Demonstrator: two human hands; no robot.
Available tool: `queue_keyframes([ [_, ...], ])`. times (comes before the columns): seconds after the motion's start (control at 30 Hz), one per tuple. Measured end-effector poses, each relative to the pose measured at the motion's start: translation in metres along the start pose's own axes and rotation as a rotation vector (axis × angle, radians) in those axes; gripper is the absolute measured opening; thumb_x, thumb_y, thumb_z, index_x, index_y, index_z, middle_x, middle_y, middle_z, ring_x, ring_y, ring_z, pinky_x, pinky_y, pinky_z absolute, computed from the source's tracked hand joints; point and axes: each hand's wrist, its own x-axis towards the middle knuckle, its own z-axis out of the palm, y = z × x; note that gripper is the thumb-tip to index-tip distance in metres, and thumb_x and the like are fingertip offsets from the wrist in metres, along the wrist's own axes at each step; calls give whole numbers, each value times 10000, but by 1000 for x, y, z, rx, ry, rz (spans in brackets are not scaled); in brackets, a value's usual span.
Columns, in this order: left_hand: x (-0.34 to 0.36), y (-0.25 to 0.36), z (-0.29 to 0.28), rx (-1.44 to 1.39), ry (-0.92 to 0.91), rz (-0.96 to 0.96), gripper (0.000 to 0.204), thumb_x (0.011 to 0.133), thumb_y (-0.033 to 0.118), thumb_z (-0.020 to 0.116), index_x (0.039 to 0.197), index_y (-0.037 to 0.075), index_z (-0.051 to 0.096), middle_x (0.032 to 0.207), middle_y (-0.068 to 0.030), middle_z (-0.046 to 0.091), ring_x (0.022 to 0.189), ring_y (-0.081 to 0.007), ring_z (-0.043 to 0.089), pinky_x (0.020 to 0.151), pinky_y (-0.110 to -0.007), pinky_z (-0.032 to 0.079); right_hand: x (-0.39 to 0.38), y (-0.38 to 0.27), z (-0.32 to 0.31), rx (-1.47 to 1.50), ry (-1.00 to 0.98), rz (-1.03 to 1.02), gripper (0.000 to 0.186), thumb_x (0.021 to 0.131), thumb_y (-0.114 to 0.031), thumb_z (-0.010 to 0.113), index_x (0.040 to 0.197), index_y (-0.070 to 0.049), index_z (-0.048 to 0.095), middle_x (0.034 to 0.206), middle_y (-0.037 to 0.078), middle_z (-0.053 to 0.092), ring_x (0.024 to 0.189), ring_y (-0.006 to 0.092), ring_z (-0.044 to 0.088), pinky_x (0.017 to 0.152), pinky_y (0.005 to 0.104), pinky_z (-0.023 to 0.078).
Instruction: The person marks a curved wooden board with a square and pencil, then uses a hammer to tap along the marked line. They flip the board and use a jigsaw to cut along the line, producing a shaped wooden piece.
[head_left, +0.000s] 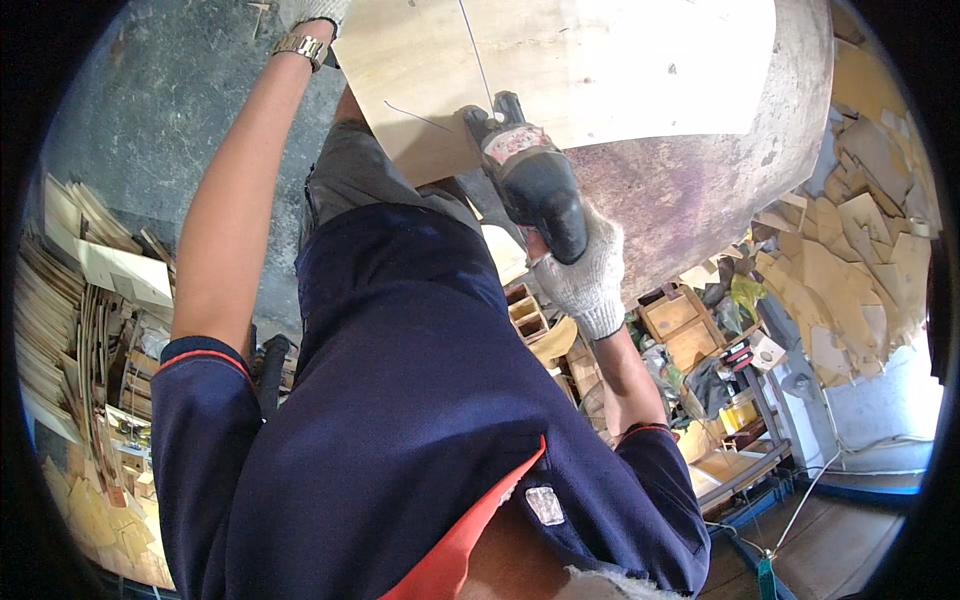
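Note:
My right hand [588, 275], in a white knit glove, is closed around the rear of a dark jigsaw [540, 185]. The jigsaw's front shoe rests at the near edge of a pale plywood sheet [420, 70]. From the tool's front a thin dark line runs away across the sheet, and a short curved mark lies to its left. At the top edge, my gloved left hand [315, 12] is beside the sheet's left edge, a metal-banded watch [300, 45] on its wrist. Its fingers are cut off by the frame, so their grip is hidden.
Beneath the plywood is a larger stained board [680, 200]. Wood offcuts [840, 270] pile up at the right, above wooden boxes [680, 325] and clutter. Stacked thin sheets [60, 340] stand at the left on the grey floor [160, 120]. A cable [805, 500] hangs at lower right.

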Motion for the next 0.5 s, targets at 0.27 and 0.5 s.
queue_keyframes([
  [0.27, 1, 3, -4, 160, 34, -13, 503, 935, 542, 622, 1088, 85, 767, 868, -198, 734, 818, -370, 716, 671, -490, 511, 1, -4, -2, 28, -1, -19, 282, 770, -186, 734, 964, 6, 663, 684, 185, 670, 658, 334, 730, 633, 399, 556],
  [0.5, 2, 1, -2, 215, 57, -57, 618, 902, 634, 616, 998, 38, 748, 841, -244, 715, 805, -414, 706, 650, -517, 497, 3, -2, -1, 19, -15, -25, 310, 760, -189, 742, 984, 13, 666, 711, 185, 679, 672, 328, 735, 635, 394, 558],
])
